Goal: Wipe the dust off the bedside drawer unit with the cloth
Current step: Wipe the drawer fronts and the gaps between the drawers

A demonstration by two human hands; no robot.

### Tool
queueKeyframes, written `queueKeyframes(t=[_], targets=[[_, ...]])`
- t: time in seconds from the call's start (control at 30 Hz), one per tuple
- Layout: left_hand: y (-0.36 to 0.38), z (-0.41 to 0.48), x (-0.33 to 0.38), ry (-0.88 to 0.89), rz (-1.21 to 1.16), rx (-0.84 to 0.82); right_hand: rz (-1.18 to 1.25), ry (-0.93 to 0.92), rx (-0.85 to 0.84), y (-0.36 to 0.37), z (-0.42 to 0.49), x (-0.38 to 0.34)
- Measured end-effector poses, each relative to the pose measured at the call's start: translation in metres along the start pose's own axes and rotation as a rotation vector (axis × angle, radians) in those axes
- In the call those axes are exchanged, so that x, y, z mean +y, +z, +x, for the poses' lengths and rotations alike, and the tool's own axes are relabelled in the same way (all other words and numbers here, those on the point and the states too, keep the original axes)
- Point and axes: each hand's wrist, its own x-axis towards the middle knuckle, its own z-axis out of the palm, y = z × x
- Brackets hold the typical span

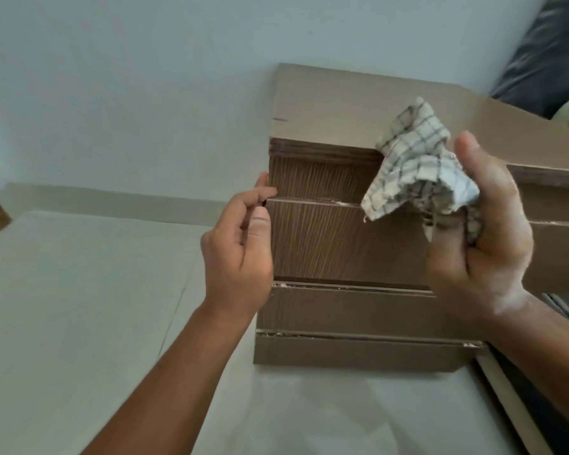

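The brown wooden bedside drawer unit (339,244) stands in the middle of the view, with several drawer fronts facing me and a paler top. My right hand (486,238) is raised in front of its right side and grips a crumpled white cloth (414,165) with a dark check pattern. The cloth hangs in the air, apart from the wood. My left hand (240,244) is at the unit's left front edge, fingers curled, fingertips touching the edge by the gap between the upper two drawers.
A pale wall (128,77) rises behind and to the left of the unit. The light floor (79,307) spreads out on the left and in front. A bed frame edge (552,205) and dark bedding (546,54) lie on the right.
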Motion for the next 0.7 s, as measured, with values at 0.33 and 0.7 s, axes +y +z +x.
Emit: queueKeyframes(t=[0.33,0.7], targets=[[0.003,-0.019,0.011,-0.001,0.015,0.055,0.086,0.167,0.394,0.024,0.005,-0.028],[-0.003,-0.026,0.015,0.06,0.159,0.064,-0.298,0.107,-0.319,0.075,-0.006,-0.069]])
